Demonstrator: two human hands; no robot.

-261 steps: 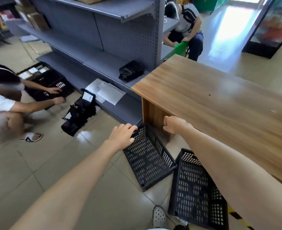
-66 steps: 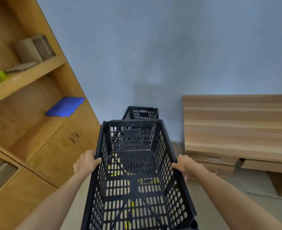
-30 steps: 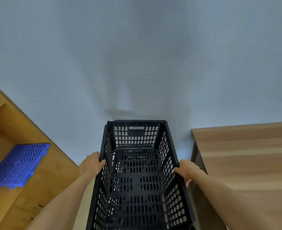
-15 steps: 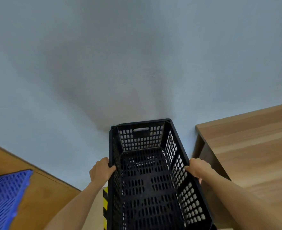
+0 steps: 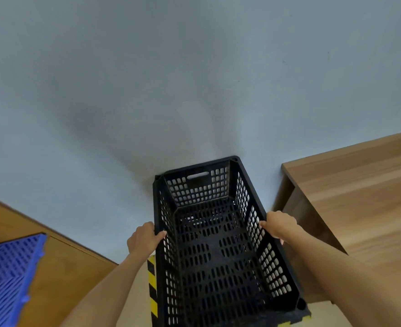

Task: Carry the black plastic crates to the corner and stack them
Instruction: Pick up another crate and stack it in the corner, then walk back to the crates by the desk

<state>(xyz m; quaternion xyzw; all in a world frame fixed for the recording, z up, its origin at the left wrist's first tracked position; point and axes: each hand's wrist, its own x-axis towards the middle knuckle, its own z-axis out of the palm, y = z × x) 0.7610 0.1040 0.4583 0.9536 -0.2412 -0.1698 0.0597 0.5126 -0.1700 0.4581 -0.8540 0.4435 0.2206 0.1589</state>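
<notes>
A black perforated plastic crate [image 5: 218, 251] stands lengthwise in front of me, its far end against the pale blue wall. My left hand [image 5: 144, 240] grips its left rim, thumb hooked over the edge. My right hand [image 5: 278, 224] grips the right rim. At the far left corner a second black rim [image 5: 156, 178] peeks out below the held crate, so it sits in another crate; the lower one is otherwise hidden.
A wooden desk [image 5: 359, 197] stands close on the right of the crate. A wooden cabinet [image 5: 60, 260] on the left carries a blue plastic grid panel [image 5: 6, 274]. Yellow-black hazard tape [image 5: 152, 286] runs along the floor beside the crate's left side.
The crate has gone down and forward against the wall, onto the crate that stood there. Both hands have kept their hold on the rims. My view has tipped downward.
</notes>
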